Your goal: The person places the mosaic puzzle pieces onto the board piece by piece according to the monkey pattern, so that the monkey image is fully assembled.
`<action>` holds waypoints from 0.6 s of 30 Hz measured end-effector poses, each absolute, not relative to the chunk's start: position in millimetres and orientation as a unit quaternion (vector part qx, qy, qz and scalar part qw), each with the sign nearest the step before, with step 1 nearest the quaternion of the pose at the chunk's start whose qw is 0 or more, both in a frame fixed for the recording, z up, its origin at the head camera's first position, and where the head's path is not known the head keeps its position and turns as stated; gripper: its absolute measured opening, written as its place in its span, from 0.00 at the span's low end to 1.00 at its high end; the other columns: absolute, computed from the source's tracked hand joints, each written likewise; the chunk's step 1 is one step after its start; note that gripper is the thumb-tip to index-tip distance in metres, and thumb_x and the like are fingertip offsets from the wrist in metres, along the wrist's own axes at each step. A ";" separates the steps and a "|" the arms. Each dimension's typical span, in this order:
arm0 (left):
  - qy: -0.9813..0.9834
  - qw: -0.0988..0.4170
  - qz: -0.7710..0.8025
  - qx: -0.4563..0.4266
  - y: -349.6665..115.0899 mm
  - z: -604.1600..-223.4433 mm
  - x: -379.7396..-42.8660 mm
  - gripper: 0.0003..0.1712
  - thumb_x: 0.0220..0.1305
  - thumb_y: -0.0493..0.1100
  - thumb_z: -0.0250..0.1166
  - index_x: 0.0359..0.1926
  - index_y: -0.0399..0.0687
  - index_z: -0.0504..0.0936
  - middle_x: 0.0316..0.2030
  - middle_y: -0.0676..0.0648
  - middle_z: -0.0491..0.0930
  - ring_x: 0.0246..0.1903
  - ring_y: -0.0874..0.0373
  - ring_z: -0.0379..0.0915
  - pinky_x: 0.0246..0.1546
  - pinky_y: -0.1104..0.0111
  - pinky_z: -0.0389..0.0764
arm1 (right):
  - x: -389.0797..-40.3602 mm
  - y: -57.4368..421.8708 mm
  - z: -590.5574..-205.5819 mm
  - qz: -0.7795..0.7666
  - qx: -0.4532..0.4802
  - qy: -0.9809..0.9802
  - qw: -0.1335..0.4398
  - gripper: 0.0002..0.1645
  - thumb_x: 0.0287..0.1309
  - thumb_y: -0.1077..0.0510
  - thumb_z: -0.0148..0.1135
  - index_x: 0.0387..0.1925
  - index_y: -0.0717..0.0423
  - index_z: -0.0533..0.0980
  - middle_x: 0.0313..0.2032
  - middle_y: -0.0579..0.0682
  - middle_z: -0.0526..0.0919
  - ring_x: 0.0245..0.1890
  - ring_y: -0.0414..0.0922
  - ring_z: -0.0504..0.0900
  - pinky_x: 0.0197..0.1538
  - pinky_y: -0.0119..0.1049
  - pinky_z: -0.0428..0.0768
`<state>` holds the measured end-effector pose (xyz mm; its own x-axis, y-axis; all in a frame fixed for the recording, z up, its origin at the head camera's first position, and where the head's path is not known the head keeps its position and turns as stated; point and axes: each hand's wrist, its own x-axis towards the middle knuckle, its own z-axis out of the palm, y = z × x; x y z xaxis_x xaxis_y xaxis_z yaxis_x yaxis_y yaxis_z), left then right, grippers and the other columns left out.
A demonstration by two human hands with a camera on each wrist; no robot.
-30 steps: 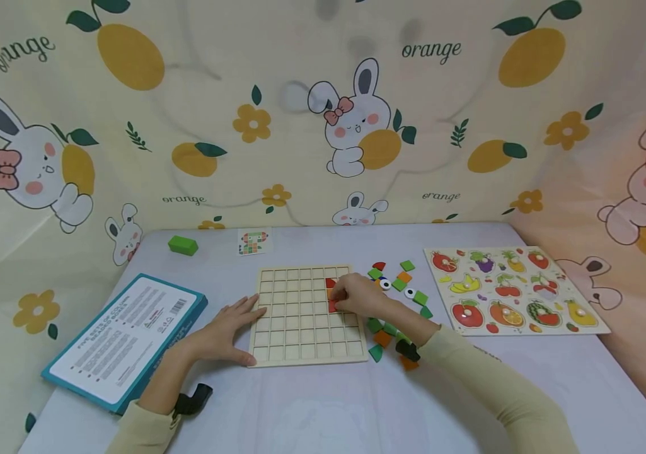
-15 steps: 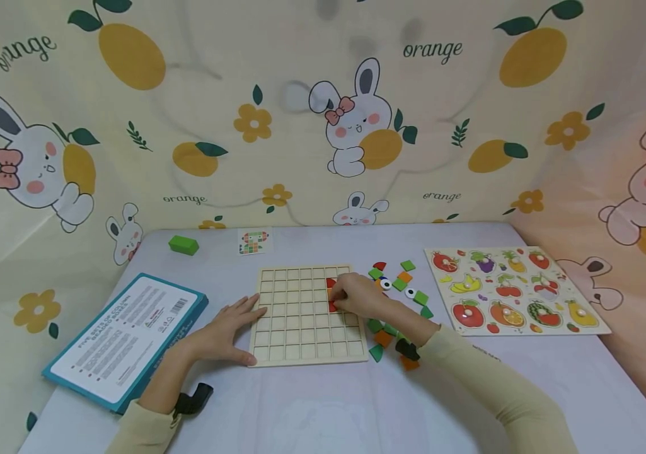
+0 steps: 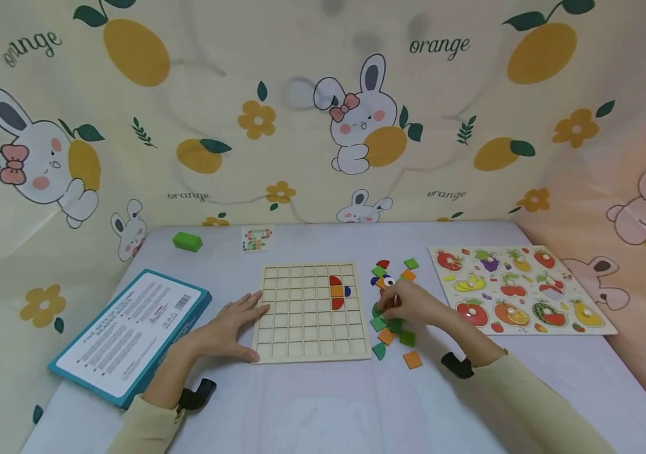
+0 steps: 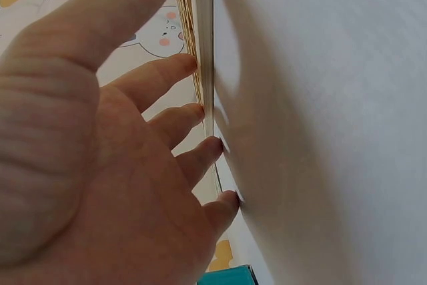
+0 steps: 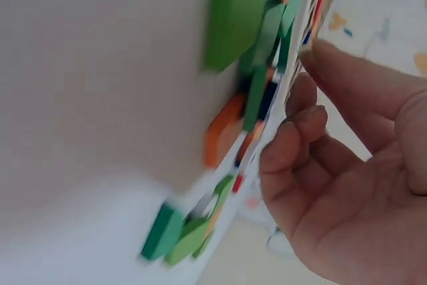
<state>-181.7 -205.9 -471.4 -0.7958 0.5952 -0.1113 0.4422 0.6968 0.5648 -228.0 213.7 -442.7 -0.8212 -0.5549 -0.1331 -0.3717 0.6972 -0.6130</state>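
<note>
In the left wrist view, the palm of the left hand (image 4: 133,171) is being shown with thumb and fingers spread open along the side of the gridded wooden board (image 3: 300,328), a thickness being only faintly revealed from the head. In the right wrist view, the bent fingers of the right hand (image 3: 416,302) and the thickness of the scattered pieces (image 3: 408,338) are being shown; whether a piece is being gripped cannot be told. From the head alone, the whole layout is being seen, the right hand being held over the pieces beside the board's right edge.

The board's left edge is being touched by the left fingers, its near left corner by the thumb. A broad band of table (image 3: 323,403) is being left before the near edge, and a narrower strip between board and box (image 3: 130,337) is being partly covered by the left hand.

In the grid, two red pieces (image 3: 337,303), one orange piece (image 3: 337,291) between them and one blue piece (image 3: 348,291) to its right are being held. The loose pieces are being partly hidden, so their total cannot be counted. One fruit board (image 3: 494,277), one card (image 3: 257,239) and one green block (image 3: 188,241) are also being seen
</note>
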 end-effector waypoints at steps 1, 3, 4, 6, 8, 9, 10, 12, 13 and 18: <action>0.910 0.146 0.265 0.284 -205.9 -471.4 -182.1 0.60 0.47 0.61 0.77 0.74 0.39 0.61 0.77 0.34 0.43 0.74 0.32 0.36 0.68 0.36 0.42 | -225.2 219.1 -443.0 -0.297 -0.244 0.909 0.162 0.04 0.57 0.66 0.69 0.35 0.58 0.85 0.26 0.44 0.77 0.29 0.43 0.71 0.33 0.33 0.71; 0.910 0.146 0.265 0.284 -205.5 -471.3 -182.6 0.60 0.47 0.61 0.77 0.74 0.39 0.61 0.77 0.34 0.43 0.74 0.32 0.36 0.68 0.36 0.42 | -220.2 228.4 -443.7 -0.296 -0.232 0.912 0.163 0.05 0.56 0.65 0.70 0.36 0.57 0.85 0.25 0.45 0.75 0.31 0.44 0.70 0.33 0.34 0.70; 0.910 0.146 0.264 0.284 -205.3 -471.3 -183.0 0.60 0.47 0.61 0.78 0.74 0.40 0.61 0.77 0.34 0.43 0.74 0.32 0.36 0.67 0.36 0.42 | -217.7 231.9 -443.6 -0.297 -0.226 0.914 0.161 0.06 0.55 0.65 0.71 0.37 0.57 0.85 0.25 0.45 0.74 0.32 0.45 0.70 0.33 0.34 0.70; 0.911 0.146 0.263 0.284 -205.2 -471.8 -183.7 0.60 0.47 0.61 0.78 0.74 0.40 0.61 0.77 0.34 0.43 0.74 0.32 0.36 0.67 0.36 0.43 | -213.2 236.8 -443.6 -0.301 -0.208 0.918 0.155 0.09 0.54 0.65 0.71 0.39 0.57 0.85 0.26 0.46 0.73 0.32 0.46 0.70 0.33 0.35 0.70; 0.911 0.146 0.262 0.283 -205.0 -471.8 -184.0 0.60 0.47 0.62 0.78 0.74 0.40 0.61 0.77 0.34 0.43 0.74 0.32 0.36 0.68 0.36 0.43 | -210.0 239.6 -443.0 -0.301 -0.197 0.922 0.142 0.12 0.55 0.65 0.70 0.43 0.59 0.84 0.27 0.47 0.73 0.33 0.46 0.70 0.33 0.36 0.70; 0.911 0.146 0.261 0.282 -205.1 -472.1 -184.1 0.60 0.47 0.62 0.78 0.74 0.40 0.61 0.77 0.34 0.43 0.74 0.32 0.36 0.68 0.36 0.43 | -208.8 240.3 -443.3 -0.301 -0.190 0.924 0.135 0.13 0.55 0.65 0.70 0.44 0.59 0.83 0.28 0.47 0.74 0.32 0.46 0.70 0.33 0.36 0.70; 0.912 0.146 0.261 0.282 -205.2 -472.2 -184.2 0.60 0.47 0.62 0.78 0.74 0.40 0.61 0.77 0.34 0.43 0.74 0.32 0.36 0.68 0.36 0.43 | -207.8 240.5 -443.5 -0.303 -0.182 0.927 0.130 0.14 0.55 0.65 0.69 0.45 0.60 0.82 0.28 0.48 0.74 0.32 0.46 0.71 0.33 0.36 0.71; 0.912 0.146 0.261 0.281 -205.3 -472.7 -184.3 0.60 0.47 0.62 0.78 0.74 0.40 0.61 0.77 0.35 0.43 0.74 0.32 0.36 0.68 0.36 0.43 | -206.6 240.9 -445.3 -0.301 -0.169 0.931 0.121 0.14 0.56 0.64 0.69 0.46 0.61 0.81 0.29 0.48 0.75 0.32 0.46 0.71 0.33 0.37 0.71; 0.912 0.147 0.261 0.281 -205.1 -472.9 -184.4 0.60 0.47 0.62 0.78 0.75 0.41 0.61 0.77 0.35 0.43 0.74 0.33 0.36 0.68 0.37 0.43 | -206.3 240.8 -446.4 -0.299 -0.164 0.933 0.117 0.13 0.57 0.64 0.69 0.45 0.61 0.81 0.29 0.48 0.75 0.32 0.46 0.71 0.34 0.37 0.72; 0.913 0.151 0.258 0.279 -205.2 -473.8 -185.0 0.60 0.46 0.62 0.78 0.75 0.42 0.61 0.77 0.36 0.42 0.75 0.34 0.35 0.69 0.38 0.43 | -205.4 239.1 -450.9 -0.294 -0.142 0.938 0.117 0.11 0.57 0.62 0.71 0.41 0.59 0.80 0.29 0.48 0.75 0.32 0.45 0.72 0.35 0.37 0.74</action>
<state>-185.0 -205.2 -473.8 -0.7983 0.5877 -0.1318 0.4321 0.7113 0.5544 -205.4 239.1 -450.9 -0.9323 -0.3357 -0.1350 -0.1985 0.7865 -0.5848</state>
